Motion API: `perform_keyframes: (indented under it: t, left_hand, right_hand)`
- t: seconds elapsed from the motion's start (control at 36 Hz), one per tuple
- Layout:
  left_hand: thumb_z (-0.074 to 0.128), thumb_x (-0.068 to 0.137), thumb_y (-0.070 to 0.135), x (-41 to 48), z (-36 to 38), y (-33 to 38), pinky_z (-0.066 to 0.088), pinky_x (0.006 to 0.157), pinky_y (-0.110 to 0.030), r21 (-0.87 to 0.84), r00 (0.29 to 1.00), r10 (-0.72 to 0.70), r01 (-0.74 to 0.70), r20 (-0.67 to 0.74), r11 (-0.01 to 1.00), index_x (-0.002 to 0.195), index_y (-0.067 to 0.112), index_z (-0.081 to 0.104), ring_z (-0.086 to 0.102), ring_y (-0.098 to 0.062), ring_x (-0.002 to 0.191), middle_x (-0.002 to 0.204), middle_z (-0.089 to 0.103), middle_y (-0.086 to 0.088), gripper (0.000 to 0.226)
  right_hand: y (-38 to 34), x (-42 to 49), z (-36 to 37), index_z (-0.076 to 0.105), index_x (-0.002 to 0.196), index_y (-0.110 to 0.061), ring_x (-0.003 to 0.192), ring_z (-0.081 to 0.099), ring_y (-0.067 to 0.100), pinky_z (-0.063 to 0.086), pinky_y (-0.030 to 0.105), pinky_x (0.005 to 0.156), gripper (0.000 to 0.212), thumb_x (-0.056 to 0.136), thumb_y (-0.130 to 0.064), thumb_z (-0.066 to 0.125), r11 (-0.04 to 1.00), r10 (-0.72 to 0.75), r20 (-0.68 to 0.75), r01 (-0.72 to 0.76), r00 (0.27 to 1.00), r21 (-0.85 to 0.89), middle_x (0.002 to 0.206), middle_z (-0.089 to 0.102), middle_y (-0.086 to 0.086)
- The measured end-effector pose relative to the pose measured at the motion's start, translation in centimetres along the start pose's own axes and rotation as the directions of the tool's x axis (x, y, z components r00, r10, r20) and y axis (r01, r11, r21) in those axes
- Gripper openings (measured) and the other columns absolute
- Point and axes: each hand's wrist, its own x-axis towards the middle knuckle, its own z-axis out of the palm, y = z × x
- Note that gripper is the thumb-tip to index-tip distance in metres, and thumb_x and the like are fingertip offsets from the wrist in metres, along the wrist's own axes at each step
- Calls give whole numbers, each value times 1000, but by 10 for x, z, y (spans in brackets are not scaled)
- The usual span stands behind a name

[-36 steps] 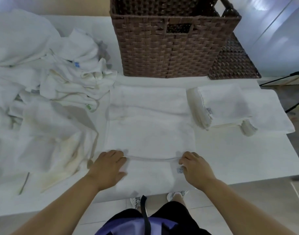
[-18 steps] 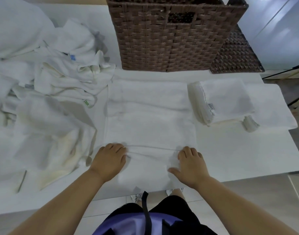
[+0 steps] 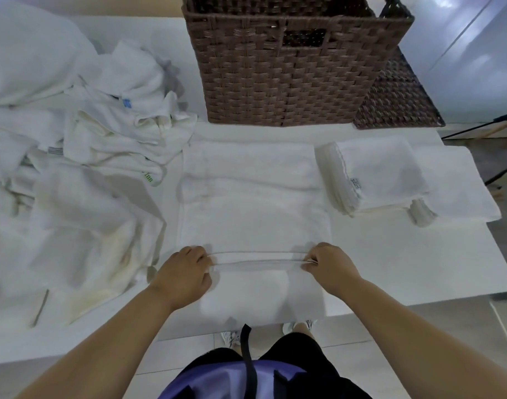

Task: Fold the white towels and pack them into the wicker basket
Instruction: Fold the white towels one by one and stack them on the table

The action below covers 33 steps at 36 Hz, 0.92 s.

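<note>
Pinching has replaced pressing: half a second ago both palms lay flat on the spread towel; now the left hand and right hand are each closed on its near fold, one at either end, with the cloth drawn into a taut ridge between them. The grip appears to be thumb against fingers on both sides; the left thumb itself is hidden under the hand.

Location, taken from the wicker basket: the spread towel lies directly in front of the basket, its far edge near the basket's base, its near edge hanging over the table rim. The folded stack sits in front of the basket's right corner, just beside the spread towel. The unfolded heap lies to the basket's left and forward of it.

Assessment: smoothing is finished and the next fold is set up, probably carrying the near edge toward the basket. Nothing is visibly packed; the basket's interior cannot be seen. Much of the task appears outstanding, given the heap.
</note>
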Motion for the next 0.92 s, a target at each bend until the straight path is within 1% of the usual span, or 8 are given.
perform_keyframes:
  t: [0.08, 0.17, 0.28, 0.39, 0.56, 0.78, 0.83, 0.92]
  left_hand:
    - [38, 90, 22, 5, -11, 3, 36, 61, -21, -51, 992, -103, 107, 69, 993, 90, 12, 67, 51, -13, 74, 85, 52, 4, 31]
    - [35, 100, 26, 12, -24, -3, 34, 70, -22, -35, 985, -62, 68, 159, 997, 108, 11, 60, 50, -12, 86, 102, 47, 6, 31]
    - [33, 102, 30, 30, -64, -15, 40, 86, -28, 46, 994, -75, 71, 84, 996, 119, 13, 60, 55, -18, 108, 123, 52, 1, 36]
    - [40, 99, 31, 56, -114, -29, 41, 84, -29, 61, 986, -168, 169, -21, 984, 110, 7, 62, 57, -24, 105, 116, 58, -5, 34]
    - [43, 98, 22, 82, -214, -37, 39, 76, -29, 81, 937, -164, 198, -310, 977, 96, 3, 64, 58, -27, 94, 101, 61, -6, 29]
    - [47, 93, 14, 83, -323, -27, 48, 72, -40, -1, 718, -147, 200, -680, 980, 91, 2, 66, 57, -33, 81, 95, 62, -12, 23]
    - [53, 92, 15, 76, -342, -24, 47, 75, -38, 1, 714, -100, 140, -693, 990, 90, 1, 69, 57, -33, 82, 92, 64, -13, 22]
    - [61, 90, 21, 65, -359, -30, 44, 78, -29, -41, 827, -88, 78, -555, 996, 93, 8, 73, 58, -21, 83, 90, 67, -3, 18]
  right_hand:
    - [-3, 2, -13, 67, 92, -12, 81, 53, 19, 38, 26, 68, 14, 91, -24, 61, 1000, -10, 16, 10, 1000, -6, 88, 55, 1]
    - [-9, 5, -33, 68, 90, -12, 78, 58, 20, 41, 27, 64, 12, 89, -23, 64, 999, -19, -5, 19, 1000, -28, 83, 62, 2]
    - [-23, 13, -73, 71, 83, -8, 77, 62, 21, 47, 30, 64, 18, 84, -26, 68, 993, -86, -90, 78, 992, -86, 83, 69, 6]
    - [-41, 19, -128, 72, 81, -15, 74, 54, 16, 38, 24, 66, 17, 83, -32, 70, 981, -163, -247, 131, 955, -142, 77, 62, -1]
    - [-71, 17, -213, 75, 82, -9, 86, 59, 19, 44, 28, 81, 17, 81, -27, 72, 949, -317, -505, 270, 803, -165, 88, 66, 1]
    - [-109, -13, -304, 75, 92, -10, 91, 62, 21, 43, 29, 86, 15, 84, -22, 71, 917, -374, -761, 332, 530, -220, 95, 70, 3]
    - [-114, -26, -320, 74, 87, -14, 86, 60, 17, 44, 27, 80, 10, 82, -23, 73, 924, -341, -739, 353, 581, -148, 88, 67, -1]
    - [-118, -48, -336, 67, 69, -24, 74, 59, 10, 41, 24, 70, 14, 76, -25, 79, 929, -350, -566, 355, 746, -107, 74, 64, -9]
